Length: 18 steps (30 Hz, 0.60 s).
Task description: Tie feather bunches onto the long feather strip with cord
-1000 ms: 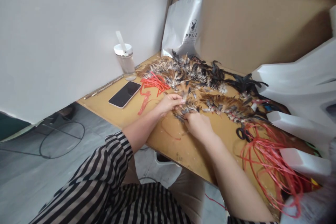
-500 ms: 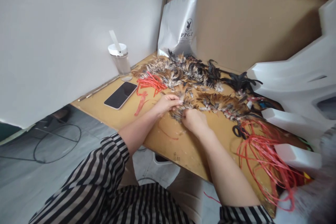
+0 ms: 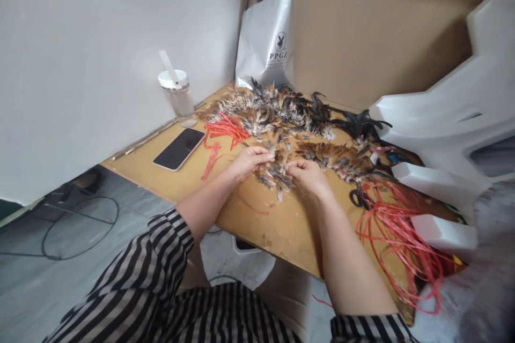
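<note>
Craft workshop, seemingly: feather bundles [image 3: 340, 161], red strips [image 3: 227, 129] across scuffed worktable [image 3: 287, 230].

Open desk [image 3: 292, 225] lies just nearside of the right hand [image 3: 308, 176]; feather bundles [image 3: 281, 108] block the way beyond, red plastic strips [image 3: 396, 228] the right.

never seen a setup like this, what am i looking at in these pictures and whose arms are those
There is no machine: these are a person's own bare arms, seen by one camera worn on their head, looking forward and down. The left hand and right hand seem to pinch feathers, though the exact grip is too small to see. Also on the table are a phone, a lidded cup, a silver bag and, at right, red strips.
</note>
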Each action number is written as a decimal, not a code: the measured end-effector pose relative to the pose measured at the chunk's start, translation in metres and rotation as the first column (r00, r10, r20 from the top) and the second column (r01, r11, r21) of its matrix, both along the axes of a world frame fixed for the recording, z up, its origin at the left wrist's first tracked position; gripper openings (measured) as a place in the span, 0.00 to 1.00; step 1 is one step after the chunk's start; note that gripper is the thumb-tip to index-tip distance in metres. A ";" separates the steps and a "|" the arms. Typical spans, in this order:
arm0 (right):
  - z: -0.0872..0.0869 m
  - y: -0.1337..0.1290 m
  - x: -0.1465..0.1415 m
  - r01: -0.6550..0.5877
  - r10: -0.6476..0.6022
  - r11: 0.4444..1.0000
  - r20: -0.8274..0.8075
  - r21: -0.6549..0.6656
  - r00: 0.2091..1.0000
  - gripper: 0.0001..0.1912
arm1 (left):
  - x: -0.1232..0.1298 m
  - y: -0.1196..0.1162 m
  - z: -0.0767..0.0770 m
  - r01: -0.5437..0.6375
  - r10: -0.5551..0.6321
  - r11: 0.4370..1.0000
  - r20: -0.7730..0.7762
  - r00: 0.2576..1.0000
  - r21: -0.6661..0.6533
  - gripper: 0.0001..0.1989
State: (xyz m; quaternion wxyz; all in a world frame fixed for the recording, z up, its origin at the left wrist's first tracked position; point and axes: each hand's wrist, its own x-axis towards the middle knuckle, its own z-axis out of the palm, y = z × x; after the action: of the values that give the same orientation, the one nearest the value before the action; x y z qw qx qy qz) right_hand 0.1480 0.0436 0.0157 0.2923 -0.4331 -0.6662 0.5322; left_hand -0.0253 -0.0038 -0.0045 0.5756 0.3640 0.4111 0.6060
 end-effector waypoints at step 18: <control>0.001 -0.016 -0.024 0.123 -0.118 0.992 -0.286 0.000 0.951 0.11 | 0.006 -0.004 0.004 0.111 -0.101 0.989 0.102 0.990 -0.101 0.09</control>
State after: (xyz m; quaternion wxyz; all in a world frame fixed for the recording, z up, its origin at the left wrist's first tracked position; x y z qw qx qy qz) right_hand 0.1243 0.0272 0.0168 0.4214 -0.3889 -0.5940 0.5642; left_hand -0.0193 -0.0083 -0.0009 0.6449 0.3241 0.3946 0.5686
